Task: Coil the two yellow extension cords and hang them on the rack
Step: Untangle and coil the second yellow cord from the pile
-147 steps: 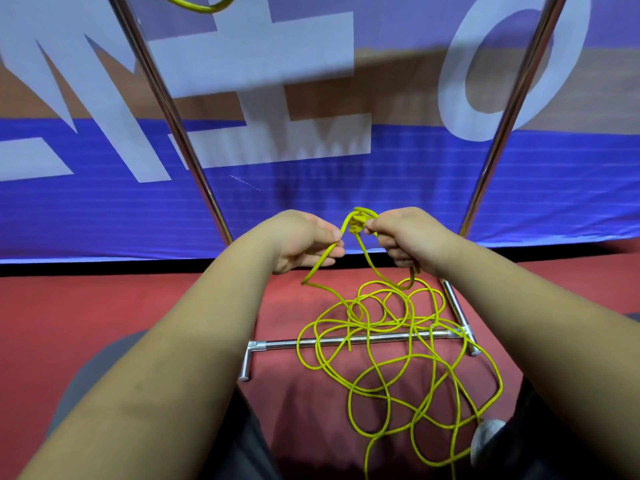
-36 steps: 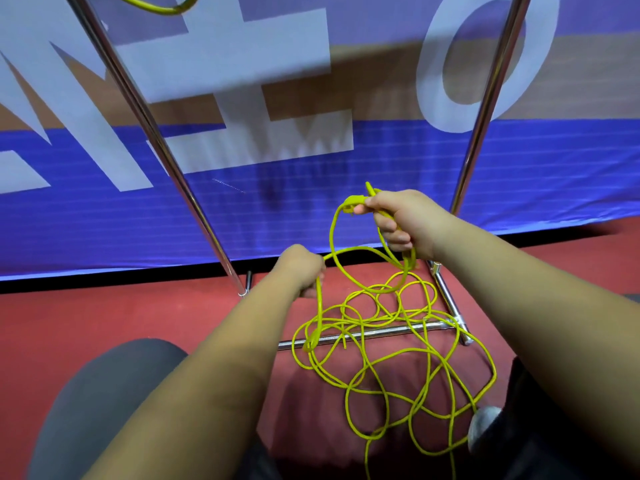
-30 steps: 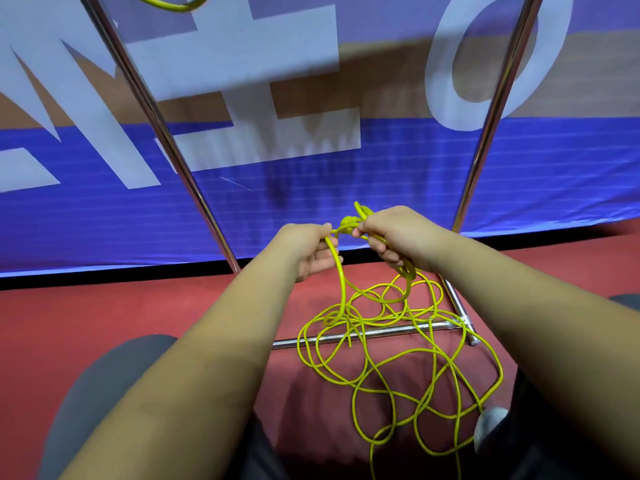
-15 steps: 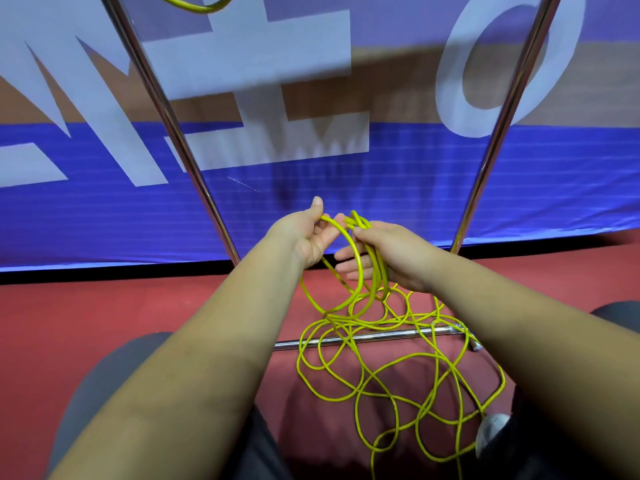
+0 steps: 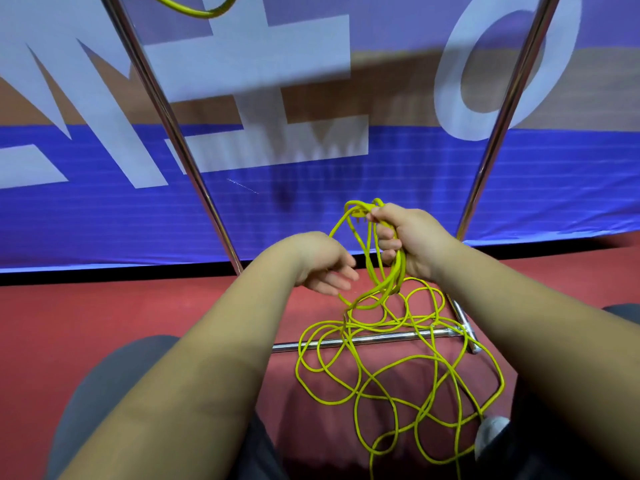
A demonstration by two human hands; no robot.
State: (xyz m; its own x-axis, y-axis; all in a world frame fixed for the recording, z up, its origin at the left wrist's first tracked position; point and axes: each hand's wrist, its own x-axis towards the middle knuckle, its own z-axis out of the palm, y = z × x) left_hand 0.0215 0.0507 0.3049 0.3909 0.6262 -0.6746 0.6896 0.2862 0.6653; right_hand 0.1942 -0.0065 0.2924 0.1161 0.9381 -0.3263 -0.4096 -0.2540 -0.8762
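1. Two yellow cords are in view. A loop of the second yellow cord (image 5: 194,10) shows at the top edge beside the left upright, its support out of frame. The yellow cord (image 5: 381,358) being worked lies mostly as a loose tangle on the red floor (image 5: 138,306).
2. Step in hand, as judged: coiling the floor cord. Only a few loops are gathered, so hanging it is not yet due.
3. Right hand (image 5: 412,244): fingers curled round a small bundle of loops, raised in front of the blue banner (image 5: 346,209). What looks like the plug end (image 5: 358,214) sits just beside the thumb. The loops hang below the fist and run down into the tangle.
4. Left hand (image 5: 318,265): fingers relaxed and partly extended, lower than the right hand and just beside the hanging loops. It appears to hold nothing, though the fingertips come very near one strand.
5. Rack (image 5: 173,133): two chrome uprights flank the hands. The tangle drapes across the base bar (image 5: 374,338), touching it, and spreads toward the person's feet.
6. Next move, as judged: the left hand takes a strand below the bundle, draws out one loop's worth and passes it to the right hand. Strands cross one another and the base bar, so a hard pull may snag; slack should be freed first.
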